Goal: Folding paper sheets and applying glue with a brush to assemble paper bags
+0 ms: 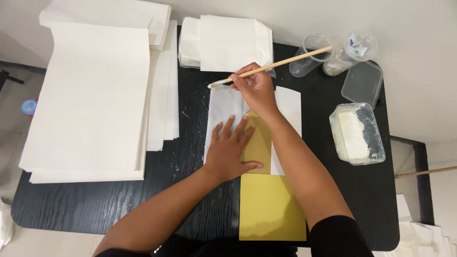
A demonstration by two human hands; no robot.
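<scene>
Centrally: white paper bag flat on black counter, long axis vertical in frame. Left hand pressed flat on it, fingers spread. Right hand, grip clamped on wooden brush, bristles at bag's upper-left edge. Yellow sheet below.

We lose the middle of the white sheet under the left hand and the right hand, and the right forearm covers part of the gold card, whose near corner slips behind a dark sleeve. Far left, the big paper stack runs off the top edge. The far cups hold something too small for us to make out
</scene>
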